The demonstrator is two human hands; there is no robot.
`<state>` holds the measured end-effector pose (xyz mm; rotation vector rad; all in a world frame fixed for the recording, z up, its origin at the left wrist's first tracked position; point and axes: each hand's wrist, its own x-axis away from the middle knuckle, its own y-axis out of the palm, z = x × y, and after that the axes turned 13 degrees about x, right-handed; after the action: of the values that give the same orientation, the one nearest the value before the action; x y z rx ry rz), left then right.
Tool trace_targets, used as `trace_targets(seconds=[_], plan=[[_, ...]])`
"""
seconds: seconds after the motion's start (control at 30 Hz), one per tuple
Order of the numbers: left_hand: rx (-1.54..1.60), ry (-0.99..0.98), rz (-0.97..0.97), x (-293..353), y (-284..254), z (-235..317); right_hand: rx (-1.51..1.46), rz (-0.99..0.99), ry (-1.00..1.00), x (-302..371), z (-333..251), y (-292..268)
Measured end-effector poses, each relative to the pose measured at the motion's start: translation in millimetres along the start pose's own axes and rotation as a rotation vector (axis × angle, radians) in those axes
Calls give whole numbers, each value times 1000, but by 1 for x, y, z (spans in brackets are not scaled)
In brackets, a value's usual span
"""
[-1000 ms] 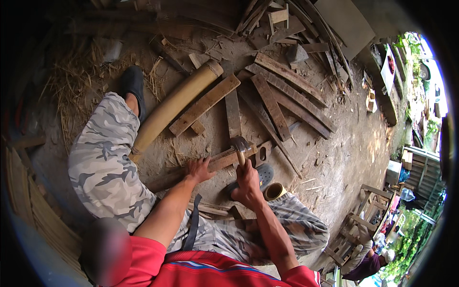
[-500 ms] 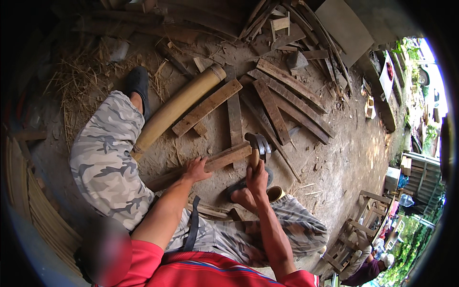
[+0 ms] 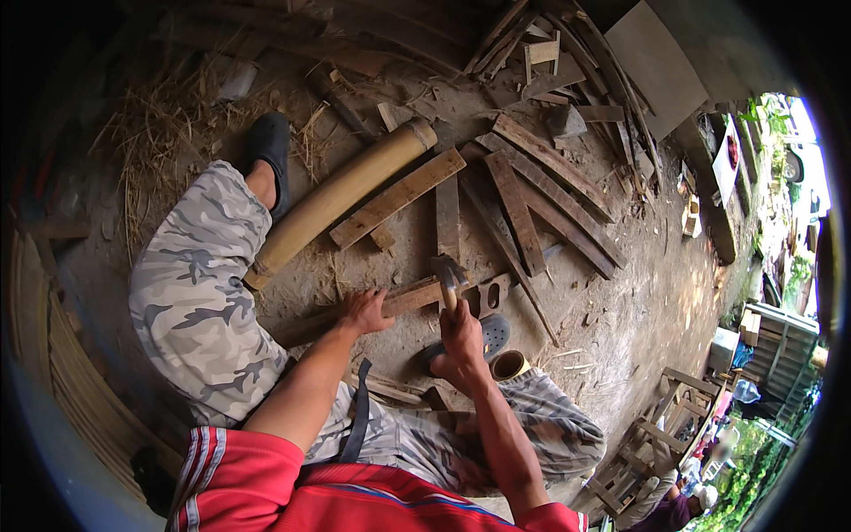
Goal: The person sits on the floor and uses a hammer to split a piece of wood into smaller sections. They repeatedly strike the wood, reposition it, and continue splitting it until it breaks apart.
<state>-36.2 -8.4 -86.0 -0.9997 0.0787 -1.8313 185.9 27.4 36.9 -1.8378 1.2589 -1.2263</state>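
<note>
My right hand is closed round the handle of a claw hammer. The hammer's head is over the far end of a length of wood on the ground between my legs. Farther back along that same wood, my left hand grips it from above, fingers over its top. Whether the hammer touches the wood I cannot tell. Beside the hammer lies a flat wooden piece with holes, shaped like a saw handle.
A thick bamboo pole and a short plank lie ahead. Several old boards fan out to the right. A roll of tape is by my right shoe. Straw litters the far left. A person is at the right edge.
The hammer has swung left and down toward the end of the wood. The piece like a saw handle now shows beside it. My left hand stays on the wood; the view has shifted slightly.
</note>
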Motion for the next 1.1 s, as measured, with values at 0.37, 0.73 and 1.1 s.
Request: trace_targets(seconds=[0.37, 0.73, 1.1], plan=[[-66, -28, -58, 0, -1, 1, -61, 113, -36, -12, -39, -24], [-115, 37, 49, 5, 1, 0, -13, 133, -50, -23, -47, -28], [-162, 17, -47, 4, 0, 3, 17, -26, -60, -23, -30, -6]])
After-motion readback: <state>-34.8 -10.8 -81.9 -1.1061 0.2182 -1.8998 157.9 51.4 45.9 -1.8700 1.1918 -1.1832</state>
